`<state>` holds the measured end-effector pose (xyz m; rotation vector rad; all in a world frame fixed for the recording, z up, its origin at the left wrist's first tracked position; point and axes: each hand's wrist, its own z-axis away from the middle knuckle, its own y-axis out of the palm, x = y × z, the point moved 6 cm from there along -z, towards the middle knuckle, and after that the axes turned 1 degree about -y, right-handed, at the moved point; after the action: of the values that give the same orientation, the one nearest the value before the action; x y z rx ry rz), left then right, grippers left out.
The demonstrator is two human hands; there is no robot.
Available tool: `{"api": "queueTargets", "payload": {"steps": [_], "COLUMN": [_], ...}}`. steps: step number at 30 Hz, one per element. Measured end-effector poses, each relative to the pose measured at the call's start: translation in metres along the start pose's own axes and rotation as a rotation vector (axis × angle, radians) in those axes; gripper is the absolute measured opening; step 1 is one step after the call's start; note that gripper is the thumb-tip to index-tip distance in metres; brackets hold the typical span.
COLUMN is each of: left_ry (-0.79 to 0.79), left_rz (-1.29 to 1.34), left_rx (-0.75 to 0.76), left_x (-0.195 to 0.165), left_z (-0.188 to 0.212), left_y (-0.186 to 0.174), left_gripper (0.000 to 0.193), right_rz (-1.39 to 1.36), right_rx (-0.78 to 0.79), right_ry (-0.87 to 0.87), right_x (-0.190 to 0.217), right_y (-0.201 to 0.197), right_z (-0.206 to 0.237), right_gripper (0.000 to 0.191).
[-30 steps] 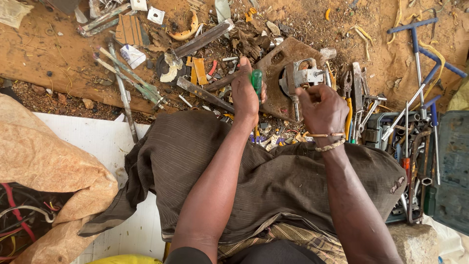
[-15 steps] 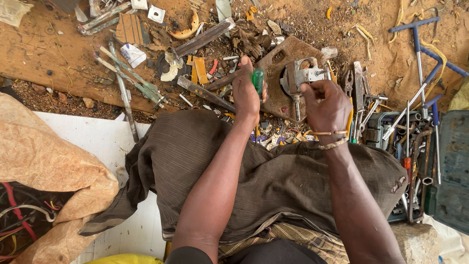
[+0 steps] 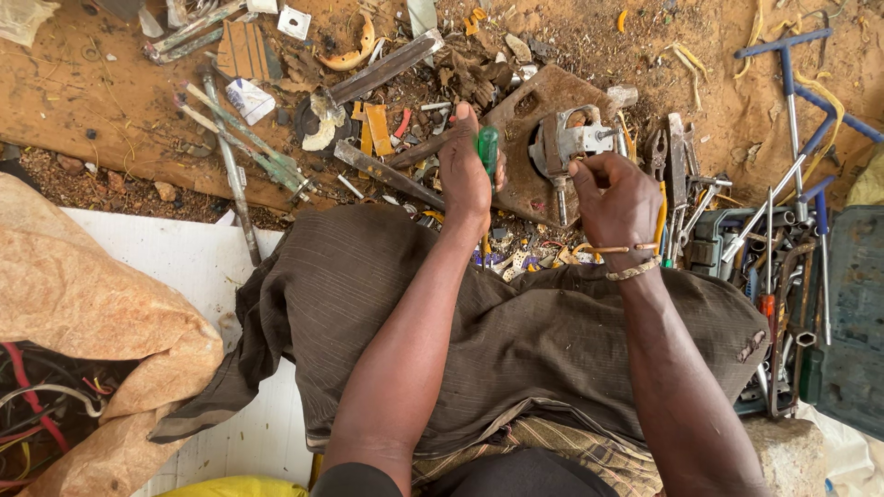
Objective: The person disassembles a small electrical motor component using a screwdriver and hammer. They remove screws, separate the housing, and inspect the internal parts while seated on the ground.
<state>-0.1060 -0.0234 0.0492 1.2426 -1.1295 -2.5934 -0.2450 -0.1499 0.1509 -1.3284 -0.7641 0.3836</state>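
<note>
Plainly the risk sits at the grey metal clamp fitting (image 3: 569,147) on the rusty plate (image 3: 534,129): the right hand (image 3: 619,201) pinches something small beside it, too small to tell, which could drop into the scrap. The left hand (image 3: 466,175), clenched on a green-handled screwdriver (image 3: 488,152), could slip toward the other fingers. Work happens on bare dirt ground (image 3: 83,83) outdoors, littered with metal offcuts, hand tools (image 3: 783,230) at right, a sack (image 3: 83,294) near left.
</note>
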Motion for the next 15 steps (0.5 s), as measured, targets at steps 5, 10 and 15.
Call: {"api": "queueTargets", "payload": {"steps": [5, 10, 15], "left_ry": [0.003, -0.011, -0.011], "left_rz": [-0.014, -0.042, -0.017], "left_rx": [-0.009, -0.026, -0.002], "left_x": [-0.001, 0.000, 0.004], "left_z": [0.001, 0.000, -0.002], "left_y": [0.000, -0.002, -0.001], "left_gripper": [0.059, 0.060, 0.056], "right_rz": [0.027, -0.042, -0.046], "right_rx": [-0.085, -0.059, -0.052], "right_ry": [-0.083, -0.071, 0.007], "right_x": [-0.001, -0.001, -0.002], "right_y": [-0.001, 0.003, 0.006], "right_z": [0.000, -0.002, -0.002], "right_gripper": [0.020, 0.016, 0.018]}}
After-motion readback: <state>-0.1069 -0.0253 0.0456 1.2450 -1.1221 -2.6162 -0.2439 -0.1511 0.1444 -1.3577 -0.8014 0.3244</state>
